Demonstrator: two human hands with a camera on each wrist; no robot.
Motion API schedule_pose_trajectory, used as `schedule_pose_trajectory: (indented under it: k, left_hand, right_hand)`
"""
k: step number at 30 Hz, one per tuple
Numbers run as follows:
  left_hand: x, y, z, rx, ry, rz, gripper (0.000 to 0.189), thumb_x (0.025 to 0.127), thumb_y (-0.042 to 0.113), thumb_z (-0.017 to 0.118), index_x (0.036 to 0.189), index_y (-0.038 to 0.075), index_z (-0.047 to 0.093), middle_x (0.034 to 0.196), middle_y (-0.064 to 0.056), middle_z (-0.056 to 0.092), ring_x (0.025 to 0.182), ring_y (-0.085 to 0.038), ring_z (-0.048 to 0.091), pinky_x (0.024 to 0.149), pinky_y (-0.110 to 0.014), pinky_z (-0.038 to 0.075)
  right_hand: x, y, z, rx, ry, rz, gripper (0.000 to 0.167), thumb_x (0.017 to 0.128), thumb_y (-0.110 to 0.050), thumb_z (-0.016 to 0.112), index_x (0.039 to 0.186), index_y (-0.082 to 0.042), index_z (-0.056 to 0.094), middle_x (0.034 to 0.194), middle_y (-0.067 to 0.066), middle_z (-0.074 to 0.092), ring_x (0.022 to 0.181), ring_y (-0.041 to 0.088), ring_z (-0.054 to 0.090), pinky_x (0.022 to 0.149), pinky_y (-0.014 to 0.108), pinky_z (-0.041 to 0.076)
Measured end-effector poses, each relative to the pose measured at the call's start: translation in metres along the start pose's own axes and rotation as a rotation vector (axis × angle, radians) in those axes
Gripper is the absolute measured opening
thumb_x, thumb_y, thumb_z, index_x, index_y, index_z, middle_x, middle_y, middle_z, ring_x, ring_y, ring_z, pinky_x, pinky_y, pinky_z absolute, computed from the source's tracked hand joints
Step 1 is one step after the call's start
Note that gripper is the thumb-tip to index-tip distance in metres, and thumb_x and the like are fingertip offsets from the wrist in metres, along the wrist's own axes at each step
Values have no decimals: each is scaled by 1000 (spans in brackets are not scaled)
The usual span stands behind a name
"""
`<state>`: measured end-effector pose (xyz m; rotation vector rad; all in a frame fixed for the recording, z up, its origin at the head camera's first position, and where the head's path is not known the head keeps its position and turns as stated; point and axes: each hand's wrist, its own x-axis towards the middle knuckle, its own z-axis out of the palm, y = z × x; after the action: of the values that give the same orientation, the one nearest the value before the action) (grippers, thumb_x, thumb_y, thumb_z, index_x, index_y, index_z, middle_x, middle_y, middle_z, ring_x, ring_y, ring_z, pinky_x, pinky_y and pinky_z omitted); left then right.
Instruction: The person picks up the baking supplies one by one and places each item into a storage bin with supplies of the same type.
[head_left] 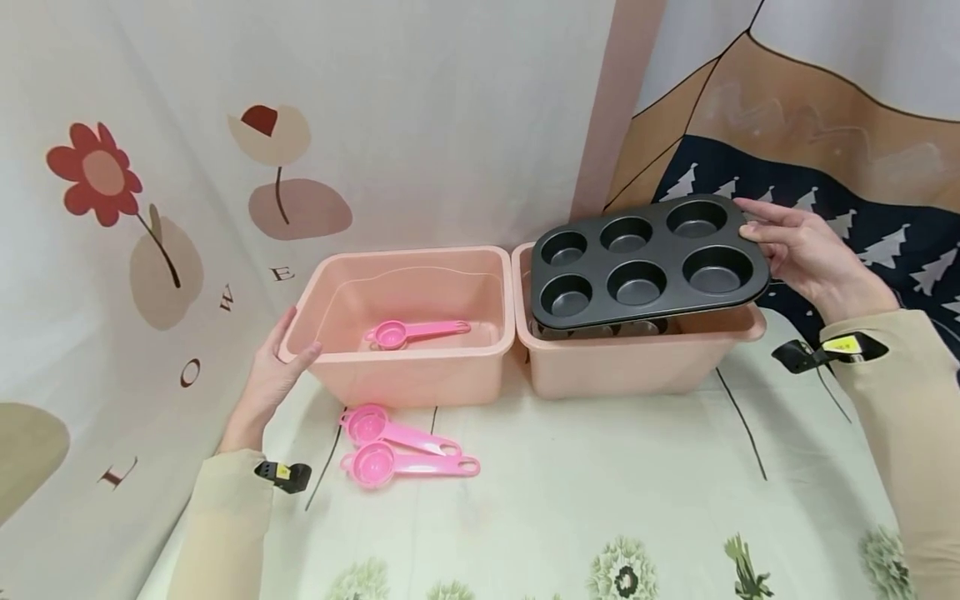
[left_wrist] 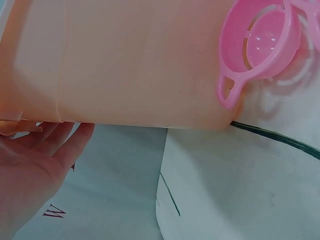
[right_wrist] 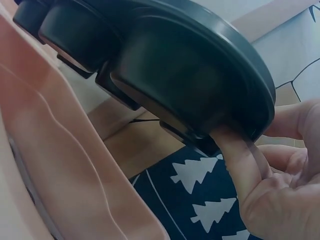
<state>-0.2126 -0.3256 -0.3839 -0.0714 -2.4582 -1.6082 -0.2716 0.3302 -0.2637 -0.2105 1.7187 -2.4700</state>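
Note:
My right hand (head_left: 817,258) grips a black muffin pan (head_left: 656,229) by its right end, thumb below in the right wrist view. The pan, with several round cups, tilts over the right pink bin (head_left: 622,367). Dark rounded shapes show under its front edge; I cannot tell exactly what they are. My left hand (head_left: 266,379) holds the front left corner of the left pink bin (head_left: 412,375), thumb at the rim and fingers along the outer side. Inside that bin lies a pink egg separator (head_left: 420,332).
Two more pink egg separators, a rear one (head_left: 393,432) and a front one (head_left: 408,467), overlap on the pale cloth (head_left: 555,483) before the left bin. A printed curtain (head_left: 450,117) hangs behind. Dark tree-patterned fabric (head_left: 885,221) lies at the right.

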Motion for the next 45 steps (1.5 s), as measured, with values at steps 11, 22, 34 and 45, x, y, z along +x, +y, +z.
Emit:
schedule_pose_trajectory:
  k: [11, 22, 34, 45]
  left_hand:
    - [-2, -1, 1, 8, 3, -22, 79, 95, 13, 61, 156, 14, 11, 155, -20, 22, 134, -38, 31, 96, -14, 36]
    - [0, 0, 1, 18, 9, -15, 79, 95, 20, 62, 156, 14, 12, 154, -22, 24, 133, -35, 34, 97, -15, 37]
    - [-3, 0, -1, 17, 3, -15, 80, 95, 18, 61, 156, 15, 10, 155, -21, 22, 134, -38, 32, 94, -12, 37]
    - [-3, 1, 1, -15, 1, -16, 79, 95, 16, 61, 156, 12, 11, 154, -24, 22, 134, -37, 33, 88, -7, 38]
  right_hand:
    - [12, 9, 0, -76, -14, 57, 33, 94, 5, 56, 118, -15, 67, 107, 7, 65, 74, 18, 67, 67, 27, 56]
    - [25, 13, 1, -247, 60, 122, 70, 95, -4, 60, 153, -4, 21, 87, -1, 51, 59, 7, 45, 60, 16, 48]
    - [31, 30, 0, -450, 70, 178, 65, 99, -11, 53, 154, -4, 18, 73, -6, 39, 59, 7, 37, 52, 20, 32]
    - [32, 44, 1, -495, 102, 225, 62, 98, -14, 57, 152, -7, 27, 82, -8, 48, 63, 7, 46, 62, 19, 41]
